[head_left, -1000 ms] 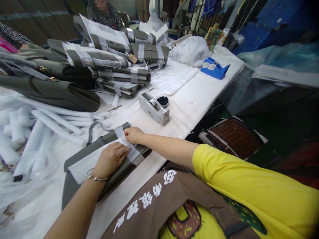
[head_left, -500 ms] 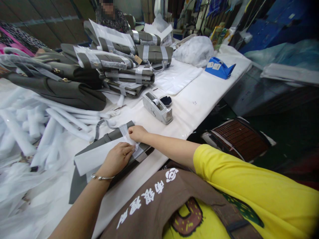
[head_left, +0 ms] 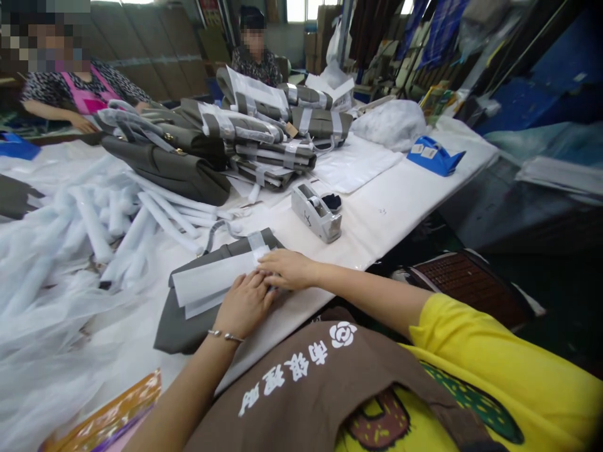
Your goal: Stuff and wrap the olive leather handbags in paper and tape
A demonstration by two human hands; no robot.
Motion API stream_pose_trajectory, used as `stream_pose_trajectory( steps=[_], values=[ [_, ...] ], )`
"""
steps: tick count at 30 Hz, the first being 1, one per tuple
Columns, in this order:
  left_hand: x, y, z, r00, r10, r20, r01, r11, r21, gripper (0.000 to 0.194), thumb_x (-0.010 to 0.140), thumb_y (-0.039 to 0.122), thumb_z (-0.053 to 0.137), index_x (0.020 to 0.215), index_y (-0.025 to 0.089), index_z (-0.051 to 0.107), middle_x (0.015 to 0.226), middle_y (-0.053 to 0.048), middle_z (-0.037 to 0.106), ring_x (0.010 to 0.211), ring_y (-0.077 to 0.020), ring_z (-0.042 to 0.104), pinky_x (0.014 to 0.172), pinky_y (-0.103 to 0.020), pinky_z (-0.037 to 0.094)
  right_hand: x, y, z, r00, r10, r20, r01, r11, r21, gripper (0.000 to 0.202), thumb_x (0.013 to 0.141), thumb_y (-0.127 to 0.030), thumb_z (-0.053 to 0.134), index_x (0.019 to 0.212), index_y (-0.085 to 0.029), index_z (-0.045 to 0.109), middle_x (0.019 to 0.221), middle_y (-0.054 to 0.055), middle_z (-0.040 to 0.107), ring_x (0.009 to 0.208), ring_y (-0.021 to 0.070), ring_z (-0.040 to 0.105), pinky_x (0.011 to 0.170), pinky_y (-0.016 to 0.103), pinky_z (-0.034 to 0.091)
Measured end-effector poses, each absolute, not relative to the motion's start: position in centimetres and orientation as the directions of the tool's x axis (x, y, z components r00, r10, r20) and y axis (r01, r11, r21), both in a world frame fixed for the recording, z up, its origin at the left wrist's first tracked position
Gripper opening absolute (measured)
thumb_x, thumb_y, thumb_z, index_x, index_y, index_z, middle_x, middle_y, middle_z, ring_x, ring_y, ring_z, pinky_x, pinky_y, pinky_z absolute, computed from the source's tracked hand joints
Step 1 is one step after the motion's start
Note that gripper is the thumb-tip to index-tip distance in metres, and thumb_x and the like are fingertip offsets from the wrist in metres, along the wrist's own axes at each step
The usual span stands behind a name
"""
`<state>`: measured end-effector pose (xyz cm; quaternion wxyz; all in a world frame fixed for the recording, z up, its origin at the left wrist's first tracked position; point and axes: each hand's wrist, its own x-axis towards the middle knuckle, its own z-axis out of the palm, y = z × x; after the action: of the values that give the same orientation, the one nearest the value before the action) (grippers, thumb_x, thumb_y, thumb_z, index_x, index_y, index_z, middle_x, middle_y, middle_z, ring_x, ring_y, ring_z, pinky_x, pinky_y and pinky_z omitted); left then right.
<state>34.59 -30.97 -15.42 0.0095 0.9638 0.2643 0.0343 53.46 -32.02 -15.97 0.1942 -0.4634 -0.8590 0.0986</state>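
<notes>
Head view, with clock directions taken from the dark bag [head_left: 181, 329] that both hands are touching: it is lying flat near the table's front edge, with a folded white sheet [head_left: 211, 276] resting on top and a strip of clear tape [head_left: 257, 240] crossing its far right end. The left hand [head_left: 245, 300] is lying palm down over the sheet and bag, its fingers extended. The right hand [head_left: 289, 270] is reaching in from 3 o'clock, fingers bending and meeting the left fingertips near the sheet's right end; whether it is pinching anything, I cannot tell. A grey tape dispenser [head_left: 316, 215] is standing at 2 o'clock, with a blue dispenser [head_left: 434, 157] sitting well beyond it. A stack of taped bags [head_left: 273, 166] is rising at 1 o'clock, while white foam tubes [head_left: 117, 220] are lying heaped at 10. A person in a pink apron [head_left: 89, 100] is working past them, towards 11.
</notes>
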Motion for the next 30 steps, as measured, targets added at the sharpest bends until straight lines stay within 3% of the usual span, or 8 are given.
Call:
stream_pose_trajectory(
  steps=[3, 8, 14, 19, 26, 30],
  values=[
    [34.3, -31.2, -16.0, 0.846, 0.522, 0.105, 0.52, -0.853, 0.05, 0.04, 0.093, 0.039, 0.036, 0.123, 0.019, 0.052, 0.127, -0.008, 0.056, 0.122, -0.0248, 0.046, 0.102, -0.044, 0.035, 53.9, -34.9, -17.3, -0.491, 0.838, 0.236, 0.799, 0.542, -0.261, 0.044, 0.092, -0.039, 0.043, 0.125, -0.012, 0.051, 0.129, 0.013, 0.054, 0.121, 0.0229, 0.047, 0.103, 0.041, 0.032],
    [33.7, -31.2, -16.7, 0.842, 0.515, 0.159, 0.508, -0.857, 0.085, 0.041, 0.092, 0.041, 0.037, 0.121, 0.017, 0.055, 0.125, -0.008, 0.059, 0.12, -0.023, 0.048, 0.101, -0.04, 0.038, 54.7, -36.5, -18.8, -0.444, 0.824, 0.352, 0.811, 0.536, -0.232, 0.033, 0.092, -0.031, 0.044, 0.118, -0.017, 0.057, 0.126, 0.01, 0.057, 0.12, 0.0209, 0.047, 0.104, 0.04, 0.033],
    [33.6, -31.0, -16.9, 0.853, 0.49, 0.18, 0.48, -0.872, 0.102, 0.039, 0.092, 0.04, 0.038, 0.119, 0.018, 0.057, 0.124, -0.008, 0.06, 0.118, -0.0234, 0.051, 0.098, -0.041, 0.041, 54.1, -37.0, -18.4, -0.436, 0.805, 0.403, 0.774, 0.563, -0.288, 0.029, 0.087, -0.026, 0.052, 0.114, -0.015, 0.056, 0.128, 0.013, 0.053, 0.118, 0.0199, 0.048, 0.102, 0.039, 0.035],
    [33.3, -31.0, -17.2, 0.842, 0.494, 0.219, 0.477, -0.87, 0.125, 0.039, 0.091, 0.039, 0.041, 0.12, 0.018, 0.057, 0.121, -0.008, 0.061, 0.116, -0.0239, 0.052, 0.097, -0.042, 0.042, 53.7, -37.0, -19.1, -0.405, 0.796, 0.45, 0.734, 0.577, -0.359, 0.022, 0.089, -0.019, 0.047, 0.108, -0.016, 0.058, 0.115, 0.009, 0.062, 0.112, 0.0171, 0.053, 0.1, 0.037, 0.037],
    [33.2, -31.0, -17.3, 0.842, 0.484, 0.237, 0.466, -0.875, 0.133, 0.038, 0.09, 0.036, 0.042, 0.119, 0.016, 0.058, 0.123, -0.008, 0.06, 0.117, -0.0234, 0.051, 0.1, -0.042, 0.041, 53.3, -37.0, -19.3, -0.37, 0.796, 0.479, 0.725, 0.57, -0.386, 0.021, 0.088, -0.019, 0.049, 0.106, -0.017, 0.06, 0.112, 0.008, 0.064, 0.109, 0.0175, 0.055, 0.099, 0.038, 0.037],
    [33.0, -30.6, -17.7, 0.853, 0.46, 0.245, 0.446, -0.888, 0.113, 0.039, 0.09, 0.037, 0.043, 0.119, 0.016, 0.058, 0.122, -0.008, 0.061, 0.117, -0.0235, 0.052, 0.099, -0.042, 0.042, 54.6, -36.5, -17.2, -0.378, 0.809, 0.45, 0.696, 0.569, -0.438, 0.02, 0.086, -0.021, 0.052, 0.103, -0.016, 0.062, 0.108, 0.008, 0.065, 0.104, 0.0161, 0.057, 0.095, 0.031, 0.042]
  ],
)
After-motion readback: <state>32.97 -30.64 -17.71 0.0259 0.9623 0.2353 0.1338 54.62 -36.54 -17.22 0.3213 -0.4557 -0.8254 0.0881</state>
